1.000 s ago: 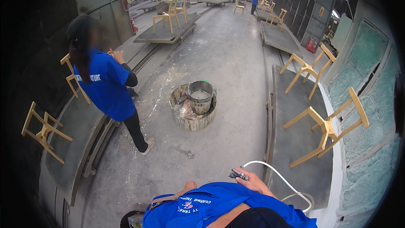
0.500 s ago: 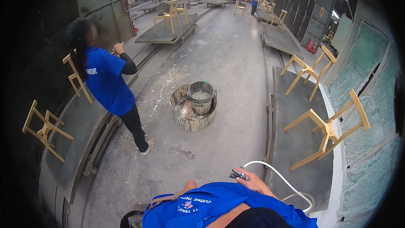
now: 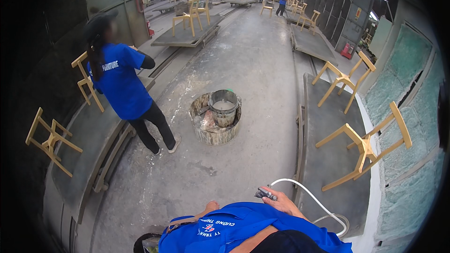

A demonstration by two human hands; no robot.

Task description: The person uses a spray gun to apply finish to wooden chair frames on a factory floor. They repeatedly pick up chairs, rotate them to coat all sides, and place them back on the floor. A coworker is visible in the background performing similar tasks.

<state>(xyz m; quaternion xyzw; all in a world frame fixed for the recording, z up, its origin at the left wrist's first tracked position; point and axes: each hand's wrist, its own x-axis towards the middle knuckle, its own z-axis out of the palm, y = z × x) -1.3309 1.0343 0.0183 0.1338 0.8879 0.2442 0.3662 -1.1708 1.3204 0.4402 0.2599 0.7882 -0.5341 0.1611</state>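
Note:
My right hand [image 3: 281, 202], in front of my blue shirt, is closed around a small dark spray gun [image 3: 266, 194]. A white hose [image 3: 309, 194] arcs from the gun to the right and loops back near my sleeve. My left hand [image 3: 212, 205] hangs low beside my shirt; its fingers are mostly hidden and nothing shows in it. Nearest to my right hand, a pale wooden chair frame [image 3: 365, 148] lies tipped over on the dark platform [image 3: 335, 206]. Another wooden chair frame [image 3: 344, 79] lies beyond it.
A round, paint-crusted tub [image 3: 216, 136] with a bucket [image 3: 224, 105] inside stands mid-floor. At the left, a person in a blue shirt [image 3: 123, 82] stands by a platform [image 3: 89, 159] with chair frames. Farther platforms carry chairs [image 3: 191, 18]. A green-tinted, streaked wall [image 3: 403, 65] runs along the right.
The person at left has turned more away from me and shifted their feet and arms. A distant worker has moved slightly left. My hands and the spray gun stay in place.

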